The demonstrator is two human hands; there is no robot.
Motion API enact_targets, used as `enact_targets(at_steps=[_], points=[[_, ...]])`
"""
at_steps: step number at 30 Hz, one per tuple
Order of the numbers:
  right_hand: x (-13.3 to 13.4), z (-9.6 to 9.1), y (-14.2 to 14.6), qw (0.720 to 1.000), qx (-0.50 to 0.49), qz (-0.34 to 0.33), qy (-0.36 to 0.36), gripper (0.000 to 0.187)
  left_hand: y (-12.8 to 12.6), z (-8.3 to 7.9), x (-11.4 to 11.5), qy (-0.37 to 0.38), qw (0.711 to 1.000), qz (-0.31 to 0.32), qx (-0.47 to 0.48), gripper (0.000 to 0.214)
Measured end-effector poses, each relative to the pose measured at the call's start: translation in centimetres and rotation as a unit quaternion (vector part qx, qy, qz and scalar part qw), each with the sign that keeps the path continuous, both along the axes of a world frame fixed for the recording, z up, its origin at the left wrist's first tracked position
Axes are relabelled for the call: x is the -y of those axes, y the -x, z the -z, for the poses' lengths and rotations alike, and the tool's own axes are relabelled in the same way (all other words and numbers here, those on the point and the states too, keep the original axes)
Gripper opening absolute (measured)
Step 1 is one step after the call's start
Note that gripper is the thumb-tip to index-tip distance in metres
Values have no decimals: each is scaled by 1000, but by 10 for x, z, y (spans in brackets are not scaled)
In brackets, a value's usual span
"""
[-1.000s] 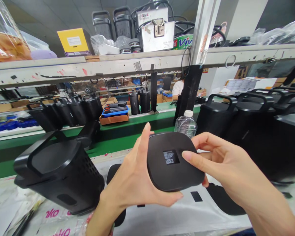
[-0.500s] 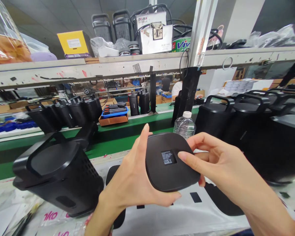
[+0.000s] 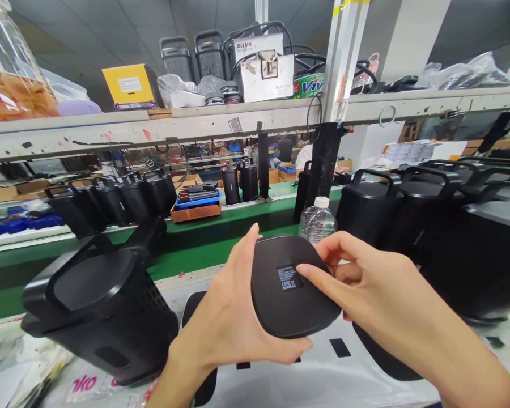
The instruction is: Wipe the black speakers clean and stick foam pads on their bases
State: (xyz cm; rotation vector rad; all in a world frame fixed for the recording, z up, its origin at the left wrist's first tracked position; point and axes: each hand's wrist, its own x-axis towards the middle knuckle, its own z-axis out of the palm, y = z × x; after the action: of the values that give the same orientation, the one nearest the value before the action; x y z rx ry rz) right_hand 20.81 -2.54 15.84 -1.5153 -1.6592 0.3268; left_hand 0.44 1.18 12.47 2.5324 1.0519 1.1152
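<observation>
A black rounded-square base piece (image 3: 289, 314) is held up in front of me, its flat face towards the camera. On that face sits a small black label (image 3: 288, 279) with white print. My left hand (image 3: 233, 300) grips the piece from the left, thumb and fingers wrapped round its edge. From the right, my right hand (image 3: 357, 277) presses its thumb on the label's upper right corner. Its other fingers curl at the right edge, partly hidden behind the piece. Below, a white sheet (image 3: 314, 379) carries small black rectangles (image 3: 339, 347).
At left stands a black speaker-like unit (image 3: 102, 306) with a handle and perforated side. More black handled units (image 3: 425, 215) crowd the right. A clear plastic bottle (image 3: 318, 221) stands behind my hands. Beyond runs a green conveyor strip (image 3: 204, 235), under a cluttered shelf (image 3: 187, 127).
My right thumb has slid left and slightly down over the piece, onto the label's corner. The piece remains in my left hand, and the view has tilted up slightly.
</observation>
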Motion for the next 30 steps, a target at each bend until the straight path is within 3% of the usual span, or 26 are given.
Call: enact_targets(at_steps=[2,4,6,7,9,11,13,15,17,19,22,25,27,30], points=[[1,-2,-10,983,154,72,-66,39,2,0,0,-15,1000,-5,-10,130],[5,-6,-17,936,285,167,-118,45,4,0,1,-25,1000,-13,-14,125],[7,-9,-15,896,333,223,-194,42,5,-1,1,-33,999,-19,-10,123],[7,-10,-10,891,330,203,-236,39,5,-1,1,-38,999,-18,-10,123],[2,-9,5,907,306,63,-284,41,3,-1,0,-54,998,-8,-6,121],[-11,-4,17,929,280,-89,-224,48,0,0,-3,-66,998,-10,16,117],[-27,4,16,961,217,-114,-128,51,-2,1,-10,-71,995,-28,60,111],[-40,16,1,988,120,-57,-77,56,0,0,-16,-75,989,-52,114,101],[-47,34,-20,999,2,-19,-51,58,6,-2,-21,-74,979,-82,172,88],[-47,58,-38,992,-123,-23,6,57,15,-6,-21,-61,963,-121,232,78],[-41,98,-42,956,-283,-14,69,61,26,-10,-15,-50,932,-132,334,77],[-34,121,-24,897,-437,-28,63,62,24,-10,-12,-19,885,-39,464,86],[-30,119,-14,844,-534,-25,33,51,18,-6,-13,35,858,25,512,89],[-27,100,-16,789,-612,42,-45,31,13,3,-19,117,864,53,487,96]])
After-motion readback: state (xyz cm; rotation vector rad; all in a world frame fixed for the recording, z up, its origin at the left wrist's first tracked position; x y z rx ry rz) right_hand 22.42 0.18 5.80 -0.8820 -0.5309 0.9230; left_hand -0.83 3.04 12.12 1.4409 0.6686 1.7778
